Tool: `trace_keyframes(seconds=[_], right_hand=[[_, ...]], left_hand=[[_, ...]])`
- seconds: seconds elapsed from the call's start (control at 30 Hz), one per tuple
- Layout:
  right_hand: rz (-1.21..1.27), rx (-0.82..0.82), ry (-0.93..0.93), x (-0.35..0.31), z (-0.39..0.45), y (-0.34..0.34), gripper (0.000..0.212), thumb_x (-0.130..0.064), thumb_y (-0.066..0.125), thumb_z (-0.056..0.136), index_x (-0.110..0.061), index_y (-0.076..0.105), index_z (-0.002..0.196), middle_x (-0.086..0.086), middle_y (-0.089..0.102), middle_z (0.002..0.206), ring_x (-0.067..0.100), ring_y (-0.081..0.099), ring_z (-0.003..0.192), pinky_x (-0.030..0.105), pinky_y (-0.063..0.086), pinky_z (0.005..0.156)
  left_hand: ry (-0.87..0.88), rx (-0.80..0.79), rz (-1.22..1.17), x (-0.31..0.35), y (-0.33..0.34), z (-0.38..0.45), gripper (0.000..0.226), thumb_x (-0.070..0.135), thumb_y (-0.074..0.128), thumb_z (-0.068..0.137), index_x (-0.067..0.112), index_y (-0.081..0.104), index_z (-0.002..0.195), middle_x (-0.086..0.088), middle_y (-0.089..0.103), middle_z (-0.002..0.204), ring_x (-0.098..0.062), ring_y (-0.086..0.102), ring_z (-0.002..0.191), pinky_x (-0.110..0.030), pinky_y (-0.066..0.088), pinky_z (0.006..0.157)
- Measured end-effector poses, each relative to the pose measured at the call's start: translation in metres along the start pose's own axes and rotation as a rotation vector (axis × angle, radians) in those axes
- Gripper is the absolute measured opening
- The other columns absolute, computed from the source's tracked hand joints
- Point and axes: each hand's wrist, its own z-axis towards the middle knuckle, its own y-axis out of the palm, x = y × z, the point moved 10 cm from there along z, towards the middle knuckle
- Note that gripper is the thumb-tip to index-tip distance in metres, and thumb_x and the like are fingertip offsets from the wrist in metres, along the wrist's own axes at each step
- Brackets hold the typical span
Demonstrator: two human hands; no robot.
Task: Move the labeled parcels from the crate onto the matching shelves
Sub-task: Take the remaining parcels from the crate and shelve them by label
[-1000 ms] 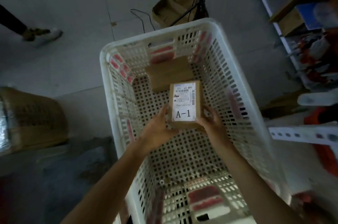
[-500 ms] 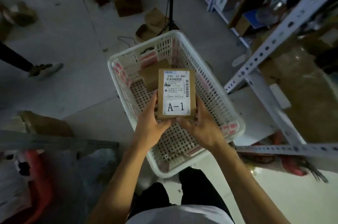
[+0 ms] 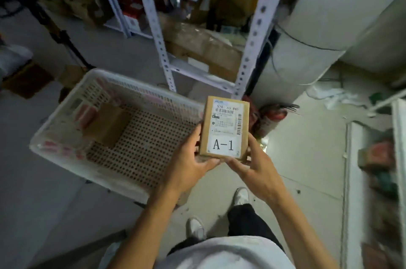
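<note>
Landmark: white perforated plastic crate [image 3: 66, 134], on the grey concrete floor [image 3: 44, 202], left of centre.

Surroundings. Inside the crate, toward its far left end: one plain brown cardboard box [image 3: 107, 123], lying flat on the perforated bottom. Behind the crate and to its right: white slotted-steel shelving unit [image 3: 252, 33], two punched uprights with a low cross-rail; large brown cartons [image 3: 204, 48] sit on its lowest level. Right of the shelving foot, just beyond the crate's right end: red cylindrical object [image 3: 272, 118], lying on the floor, detail unclear. Further right: a pale round column [image 3: 307, 33] with a cable around it. Behind the crate to the left: black tripod leg [image 3: 66, 42]. Between the parcel and the shelving, nothing visible stands in the way.

Task item. Small brown cardboard parcel [image 3: 225, 129], held above the crate's right end, clear of its rim, face up. White shipping label with barcodes on the upper face; below it a white tag reading "A-1".

Grip. Left hand [image 3: 189, 167] closed on the parcel's lower left edge, thumb on the side. Right hand [image 3: 256, 169] closed on the lower right corner, fingers beneath.
</note>
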Motion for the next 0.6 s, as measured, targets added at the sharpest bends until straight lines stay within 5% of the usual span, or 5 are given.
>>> trace_keyframes(seconds=[0.23, 0.37, 0.43, 0.5, 0.6], right_hand=[[0.091, 0.311, 0.062, 0.043, -0.054, -0.145, 0.063, -0.025, 0.073, 0.089, -0.054, 0.034, 0.128, -0.042, 0.059, 0.110, -0.013, 0.062, 0.103, 0.009, 0.052, 0.079], [0.093, 0.484, 0.079, 0.068, -0.081, -0.241, 0.068, -0.022, 0.075, 0.088, -0.051, 0.032, 0.132, -0.030, 0.059, 0.120, -0.013, 0.061, 0.106, 0.011, 0.053, 0.082], [0.066, 0.561, 0.079, 0.079, -0.093, -0.290, 0.071, -0.025, 0.077, 0.086, -0.046, 0.033, 0.138, -0.032, 0.059, 0.123, -0.011, 0.060, 0.111, 0.014, 0.052, 0.088], [0.050, 0.627, 0.074, 0.089, -0.104, -0.338, 0.071, -0.025, 0.078, 0.085, -0.038, 0.037, 0.142, -0.032, 0.061, 0.122, -0.006, 0.061, 0.113, 0.018, 0.053, 0.091], [0.001, 0.685, 0.049, 0.089, -0.114, -0.407, 0.073, -0.024, 0.076, 0.087, -0.040, 0.033, 0.143, -0.029, 0.057, 0.124, -0.008, 0.061, 0.112, 0.013, 0.053, 0.088]], left_hand=[[0.201, -0.211, 0.108, 0.103, 0.124, 0.037, 0.094, 0.042, 0.079, 0.079, 0.044, 0.021, 0.153, 0.014, 0.047, 0.147, -0.001, 0.045, 0.131, -0.029, 0.043, 0.108], [0.331, -0.310, 0.125, 0.172, 0.210, 0.060, 0.096, 0.041, 0.080, 0.078, 0.044, 0.020, 0.153, 0.018, 0.044, 0.146, 0.007, 0.041, 0.124, -0.001, 0.034, 0.089], [0.390, -0.361, 0.091, 0.209, 0.251, 0.071, 0.095, 0.040, 0.081, 0.078, 0.046, 0.020, 0.151, 0.021, 0.044, 0.143, 0.010, 0.044, 0.120, 0.002, 0.038, 0.086], [0.446, -0.417, 0.041, 0.247, 0.291, 0.080, 0.095, 0.043, 0.080, 0.077, 0.047, 0.020, 0.149, 0.019, 0.046, 0.144, 0.004, 0.046, 0.126, -0.016, 0.045, 0.103], [0.525, -0.474, -0.025, 0.301, 0.341, 0.095, 0.102, 0.060, 0.078, 0.070, 0.043, 0.022, 0.153, 0.012, 0.050, 0.145, -0.007, 0.049, 0.132, -0.042, 0.048, 0.106]])
